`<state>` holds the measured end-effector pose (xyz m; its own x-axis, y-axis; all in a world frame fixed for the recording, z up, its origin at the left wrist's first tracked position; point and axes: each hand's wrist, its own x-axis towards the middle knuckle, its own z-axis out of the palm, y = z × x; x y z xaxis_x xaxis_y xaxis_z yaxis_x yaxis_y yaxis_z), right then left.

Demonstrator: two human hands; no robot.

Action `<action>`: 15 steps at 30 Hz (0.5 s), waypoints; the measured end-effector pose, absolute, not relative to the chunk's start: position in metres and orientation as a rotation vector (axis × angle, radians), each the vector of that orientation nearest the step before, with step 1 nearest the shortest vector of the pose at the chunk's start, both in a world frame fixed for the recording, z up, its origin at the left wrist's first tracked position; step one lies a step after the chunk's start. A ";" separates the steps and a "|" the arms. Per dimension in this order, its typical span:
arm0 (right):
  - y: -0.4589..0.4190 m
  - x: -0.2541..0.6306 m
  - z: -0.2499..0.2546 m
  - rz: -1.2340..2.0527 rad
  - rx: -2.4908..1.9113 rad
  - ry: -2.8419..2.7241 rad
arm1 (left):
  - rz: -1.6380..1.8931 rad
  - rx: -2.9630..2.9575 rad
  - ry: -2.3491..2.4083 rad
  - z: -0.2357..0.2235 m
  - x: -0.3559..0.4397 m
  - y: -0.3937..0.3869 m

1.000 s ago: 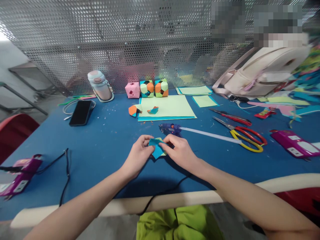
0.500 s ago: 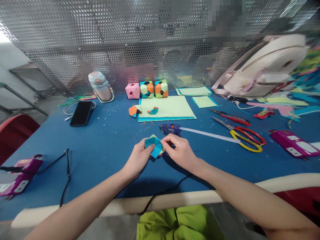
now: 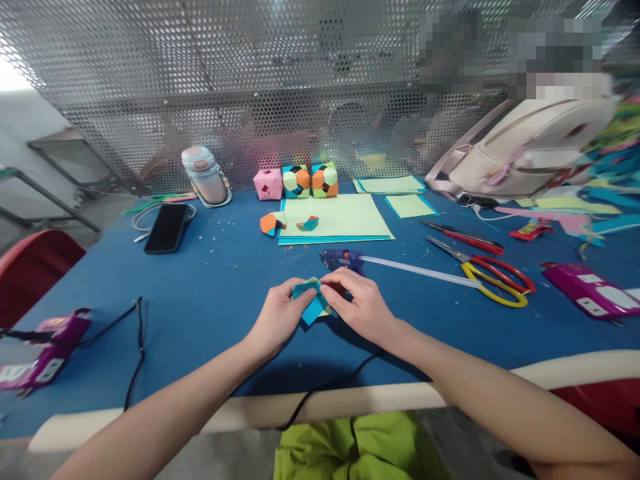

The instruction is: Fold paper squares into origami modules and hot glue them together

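Note:
Between my two hands is a small folded piece of paper (image 3: 312, 311), blue on the side facing me, with pale green showing at its edges. My left hand (image 3: 280, 312) grips its left part, thumb pressed on the blue face. At its upper right, my right hand (image 3: 354, 297) pinches the paper between thumb and fingers. Just beyond lies a blue glue gun (image 3: 342, 259) with a long clear glue stick (image 3: 420, 271) in its back. Two small folded paper pieces, an orange one (image 3: 269, 225) and a blue-and-orange one (image 3: 309, 223), lie farther back.
Pale green and blue paper sheets (image 3: 345, 212) lie near a pink paper cube (image 3: 268, 183) and two multicoloured ones. Scissors (image 3: 495, 277) and a red-handled cutter (image 3: 465, 238) are right. A phone (image 3: 167, 228) and a bottle (image 3: 206, 175) stand left; a backpack (image 3: 535, 150) sits back right.
The blue paper has turned and shifted slightly in my fingers. My left thumb has moved onto its face, while my right hand keeps its pinch at the upper right.

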<state>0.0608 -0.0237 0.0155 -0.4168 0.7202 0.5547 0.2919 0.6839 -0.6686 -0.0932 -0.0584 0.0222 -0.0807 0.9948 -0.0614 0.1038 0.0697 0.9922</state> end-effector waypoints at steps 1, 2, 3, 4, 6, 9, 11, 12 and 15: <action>-0.024 0.060 0.016 0.609 -0.762 -1.997 | 1.147 1.221 1.364 0.023 -0.093 -0.059; -0.024 0.060 0.016 0.615 -0.744 -1.989 | 1.125 1.243 1.351 0.023 -0.092 -0.060; -0.025 0.059 0.015 0.622 -0.731 -1.979 | 1.101 1.262 1.340 0.023 -0.092 -0.060; -0.025 0.059 0.015 0.630 -0.724 -1.968 | 1.079 1.274 1.333 0.023 -0.091 -0.061; -0.026 0.058 0.014 0.645 -0.708 -1.949 | 1.034 1.282 1.331 0.022 -0.091 -0.062; -0.026 0.058 0.014 0.652 -0.690 -1.930 | 1.017 1.282 1.330 0.021 -0.091 -0.061; -0.026 0.058 0.014 0.656 -0.689 -1.925 | 1.029 1.287 1.336 0.021 -0.092 -0.061; -0.026 0.058 0.014 0.660 -0.687 -1.924 | 1.032 1.299 1.342 0.021 -0.092 -0.061; -0.026 0.059 0.014 0.672 -0.665 -1.920 | 1.013 1.370 1.359 0.022 -0.092 -0.062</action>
<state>0.0593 -0.0260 0.0141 -0.3903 0.6937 0.6054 0.1646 0.6995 -0.6954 -0.0917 -0.0621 0.0224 0.0495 0.9974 -0.0521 0.2346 0.0391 0.9713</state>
